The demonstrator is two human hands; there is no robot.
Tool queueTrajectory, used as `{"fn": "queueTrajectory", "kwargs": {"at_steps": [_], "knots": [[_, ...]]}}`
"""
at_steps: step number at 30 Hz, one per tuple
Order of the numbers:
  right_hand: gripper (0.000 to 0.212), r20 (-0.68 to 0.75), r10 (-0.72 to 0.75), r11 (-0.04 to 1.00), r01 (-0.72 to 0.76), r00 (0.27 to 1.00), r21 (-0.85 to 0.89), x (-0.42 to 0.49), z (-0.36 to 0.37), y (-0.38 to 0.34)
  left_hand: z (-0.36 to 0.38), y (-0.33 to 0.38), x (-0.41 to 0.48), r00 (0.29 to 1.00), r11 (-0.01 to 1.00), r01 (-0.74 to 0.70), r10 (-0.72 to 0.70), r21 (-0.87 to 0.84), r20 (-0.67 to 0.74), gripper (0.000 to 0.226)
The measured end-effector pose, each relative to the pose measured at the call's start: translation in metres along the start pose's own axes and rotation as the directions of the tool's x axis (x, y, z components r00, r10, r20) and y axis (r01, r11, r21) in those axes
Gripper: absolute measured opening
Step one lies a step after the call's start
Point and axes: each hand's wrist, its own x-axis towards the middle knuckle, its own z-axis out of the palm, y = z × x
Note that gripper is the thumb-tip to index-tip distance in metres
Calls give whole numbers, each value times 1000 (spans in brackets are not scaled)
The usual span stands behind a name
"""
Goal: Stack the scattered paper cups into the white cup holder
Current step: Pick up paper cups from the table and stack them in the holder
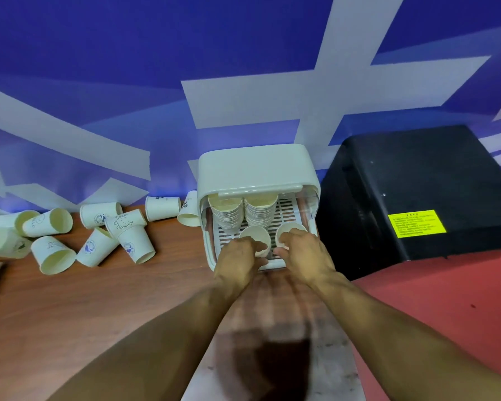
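Observation:
The white cup holder [252, 169] stands at the back of the wooden table, its front open over a slotted tray. Two stacks of paper cups lie inside it, a left stack [226, 212] and a right stack [261, 211], mouths facing me. My left hand [237, 260] grips a paper cup [256, 237] in front of the left stack. My right hand [304, 253] grips another paper cup [289, 228] in front of the right stack. Several loose printed cups [96, 235] lie scattered on the table to the left.
A black box [411, 186] with a yellow label stands right of the holder on a red surface [446, 308]. A blue and white wall [156, 68] runs behind. More cups [162, 208] lie by the wall just left of the holder.

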Motion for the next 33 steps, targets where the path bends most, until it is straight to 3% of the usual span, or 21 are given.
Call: {"fn": "queueTrajectory", "kwargs": {"at_steps": [4, 10, 18, 25, 29, 33], "knots": [[20, -176, -70, 998, 70, 982, -4, -10, -6, -27, -19, -7, -16, 996, 997, -5, -1, -80, -86, 31], [14, -292, -241, 967, 255, 926, 11, -27, -9, -90, -55, -14, -64, 965, 986, -68, 25, -154, -262, 27], [20, -229, -490, 864, 503, 841, -5, -43, 6, -211, -109, -95, -166, 865, 977, 174, -212, -125, -456, 28], [28, -138, -632, 767, 641, 762, 31, -53, 32, -319, -158, -182, -258, 680, 903, 389, -414, -181, -605, 34], [29, -99, -659, 746, 665, 746, 38, -53, 55, -372, -171, -238, -295, 578, 843, 463, -521, -273, -628, 30], [31, -37, -668, 742, 669, 743, 34, -41, 86, -427, -182, -308, -318, 524, 788, 515, -601, -337, -604, 25]]}}
